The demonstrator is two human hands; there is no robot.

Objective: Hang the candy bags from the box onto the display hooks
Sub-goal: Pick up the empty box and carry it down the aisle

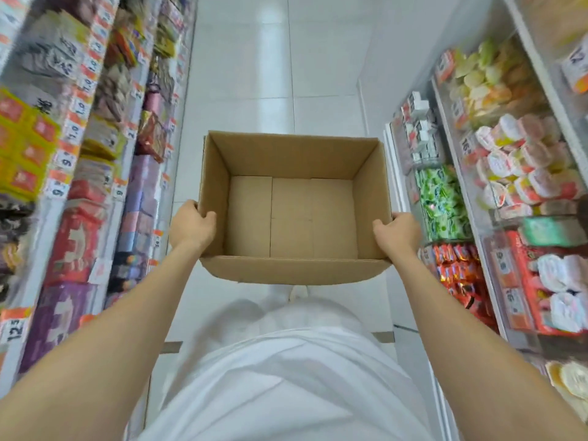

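I hold an open brown cardboard box (pixel 291 272) in front of my waist, above the white floor. Nothing lies inside it; only the bare flaps of its bottom show. My left hand (pixel 191 226) grips the box's left wall near the near corner, thumb over the rim. My right hand (pixel 397 233) grips the right wall the same way. No candy bags or display hooks can be made out with certainty; the shelves are blurred.
I stand in a narrow shop aisle with a white tiled floor (pixel 276 74). Shelves of packaged snacks with price tags (pixel 95 154) line the left. Shelves with bins of sweets and jelly cups (pixel 496 173) line the right.
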